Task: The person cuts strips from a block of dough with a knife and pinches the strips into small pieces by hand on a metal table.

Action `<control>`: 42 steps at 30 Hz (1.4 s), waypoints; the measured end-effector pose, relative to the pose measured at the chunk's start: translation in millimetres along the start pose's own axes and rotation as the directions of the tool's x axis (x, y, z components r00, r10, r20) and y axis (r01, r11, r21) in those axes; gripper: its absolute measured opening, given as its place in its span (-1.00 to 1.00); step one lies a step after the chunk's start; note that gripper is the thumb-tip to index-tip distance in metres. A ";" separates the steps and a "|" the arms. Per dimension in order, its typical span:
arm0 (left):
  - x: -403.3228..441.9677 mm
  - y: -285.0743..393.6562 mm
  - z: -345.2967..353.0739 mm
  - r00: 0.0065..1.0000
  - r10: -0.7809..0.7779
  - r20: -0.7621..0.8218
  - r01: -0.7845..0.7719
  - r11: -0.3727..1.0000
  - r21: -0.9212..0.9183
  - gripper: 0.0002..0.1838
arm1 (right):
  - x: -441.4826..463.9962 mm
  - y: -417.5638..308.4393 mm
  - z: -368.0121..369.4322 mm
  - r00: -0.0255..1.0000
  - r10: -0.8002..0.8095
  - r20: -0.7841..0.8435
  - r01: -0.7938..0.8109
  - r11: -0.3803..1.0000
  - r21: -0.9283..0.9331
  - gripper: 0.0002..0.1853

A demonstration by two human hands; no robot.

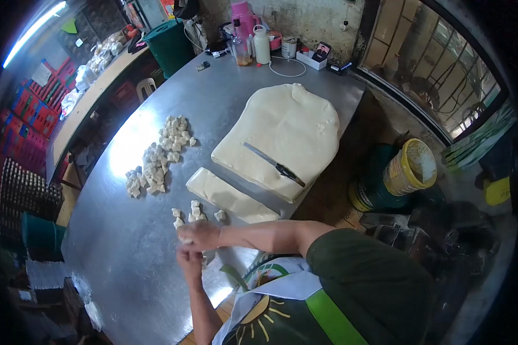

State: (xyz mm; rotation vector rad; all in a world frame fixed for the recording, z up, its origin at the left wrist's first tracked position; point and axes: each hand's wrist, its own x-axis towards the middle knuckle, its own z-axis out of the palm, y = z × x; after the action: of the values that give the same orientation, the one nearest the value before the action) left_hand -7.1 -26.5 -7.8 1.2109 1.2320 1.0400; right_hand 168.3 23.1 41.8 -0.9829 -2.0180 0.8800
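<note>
My right hand (200, 234) and my left hand (189, 260) meet near the table's front edge, fingers closed, slightly blurred. A pale bit of dough (185, 240) shows between them, mostly hidden by the fingers. Just beyond my hands lie several small dough pieces (196, 210). A long cut strip of dough (231, 196) rests past my right forearm. Behind it spreads a large, thick slab of dough (285, 123), with a black-handled knife (273, 164) lying on top. Farther left sits a heap of dough pieces (155, 161).
The metal table (126, 247) has a curved left edge. At its back stand a pink thermos (244, 20), a white bottle (262, 45) and a small white box (312, 59). A yellow-rimmed bucket (411, 167) stands off the right edge; a green bin (170, 49) is behind.
</note>
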 end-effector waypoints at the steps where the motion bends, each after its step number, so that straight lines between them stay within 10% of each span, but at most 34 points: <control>1: -8.8 1.2 -1.2 1.000 -0.005 -0.006 0.005 1.000 0.001 -0.68 | -0.4 4.9 -0.9 0.991 0.125 0.057 -0.118 0.987 -0.105 -0.59; 5: -24.9 25.6 -6.7 0.939 0.069 0.337 -0.236 0.841 0.486 -0.57 | -10.9 49.7 -1.9 0.971 0.237 -0.008 -0.227 0.923 -0.312 -0.58; 9: -16.1 40.0 -5.0 0.971 0.225 0.076 -0.237 0.900 0.366 -0.62 | -15.3 34.4 28.8 0.996 -0.085 -0.034 0.072 0.956 -0.286 -0.59; 12: -8.3 67.0 26.6 0.799 0.599 -0.052 -0.567 0.779 0.269 -0.64 | 5.9 16.7 19.9 0.984 -0.173 0.043 0.178 0.967 -0.184 -0.58; 14: -0.6 28.7 -7.2 0.888 0.460 -0.022 -0.436 0.855 0.280 -0.66 | 9.3 -0.1 24.9 0.962 -0.072 0.263 0.074 0.997 0.003 -0.57; 18: 17.2 20.9 -16.2 0.993 0.105 0.058 -0.119 0.920 0.374 -0.69 | 5.1 -14.5 5.5 0.997 -0.065 -0.038 0.062 0.995 -0.075 -0.56; 21: 3.3 40.8 2.3 0.996 -0.088 0.029 0.062 0.864 0.500 -0.68 | 13.6 3.3 -4.9 0.975 0.203 0.090 -0.182 0.963 -0.198 -0.54; 24: -9.5 36.9 -2.1 0.930 0.253 0.267 -0.351 0.829 0.435 -0.68 | 2.4 33.2 -8.3 0.958 0.276 0.074 -0.246 0.928 -0.280 -0.56; 29: 8.1 37.7 -4.0 0.943 0.332 -0.026 -0.314 0.911 0.268 -0.65 | -2.6 15.2 5.9 0.996 -0.069 0.060 0.080 0.977 -0.200 -0.55; 32: 6.7 79.5 15.4 0.649 0.755 0.094 -0.623 0.456 0.635 -0.60 | 8.5 -6.9 -0.7 0.980 -0.195 0.037 0.196 0.980 -0.031 -0.51; 36: 29.4 8.5 -28.7 0.989 0.142 -0.031 -0.141 0.990 0.030 -0.63 | 6.9 -16.5 -0.4 0.983 -0.172 -0.064 0.179 0.974 0.136 -0.54; 40: 18.3 17.5 -4.1 0.998 -0.059 0.037 0.025 0.794 0.607 -0.65 | 11.5 4.4 1.1 0.995 0.095 -0.043 -0.098 0.992 -0.080 -0.56; 42: 5.5 36.5 8.6 0.987 0.082 0.140 -0.150 0.790 0.594 -0.66 | 16.0 29.4 -5.8 0.952 0.298 0.075 -0.267 0.922 -0.282 -0.50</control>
State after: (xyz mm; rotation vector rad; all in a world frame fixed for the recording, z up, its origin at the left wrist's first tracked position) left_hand 4.1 -18.1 27.4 1.8309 1.4734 0.6588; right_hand 176.1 52.0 25.9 -1.4345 -2.1680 0.8409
